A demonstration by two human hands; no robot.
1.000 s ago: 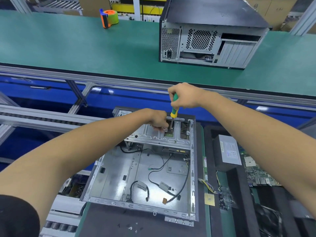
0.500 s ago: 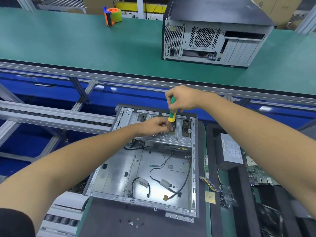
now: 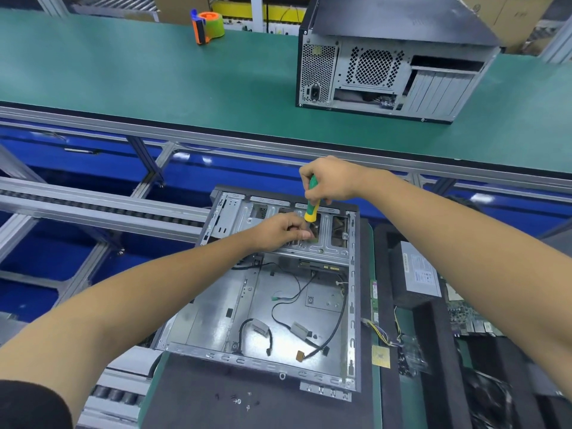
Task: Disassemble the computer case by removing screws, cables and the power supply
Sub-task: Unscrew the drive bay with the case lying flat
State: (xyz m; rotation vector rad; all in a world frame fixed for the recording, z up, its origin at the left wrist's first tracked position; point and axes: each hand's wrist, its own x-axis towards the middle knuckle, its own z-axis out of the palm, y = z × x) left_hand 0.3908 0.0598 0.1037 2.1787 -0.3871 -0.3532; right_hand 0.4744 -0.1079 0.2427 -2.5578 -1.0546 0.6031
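Observation:
An open silver computer case (image 3: pixel 216 308) lies flat on a dark mat, its floor bare except for loose black cables (image 3: pixel 325 339). My right hand (image 3: pixel 331 181) grips a green and yellow screwdriver (image 3: pixel 312 202), held upright over the drive cage (image 3: pixel 322 243) at the case's far end. My left hand (image 3: pixel 283 229) rests on the cage with its fingers curled right at the screwdriver's tip; what they pinch is hidden. A grey power supply (image 3: pixel 418 280) lies outside the case to the right. Several loose screws (image 3: pixel 238 400) lie on the mat in front.
A second, closed computer case (image 3: pixel 393 57) stands on the green belt (image 3: pixel 123 82) beyond. An orange and green tape dispenser (image 3: pixel 208 26) sits at the belt's far side. Circuit boards (image 3: pixel 467 314) and a wire bundle (image 3: pixel 390 335) lie to the right. Roller rails (image 3: pixel 93 209) run on the left.
The view has shifted a little, so the case sits slightly lower and further left. Both hands stay at the drive cage, with the screwdriver still upright at the same spot.

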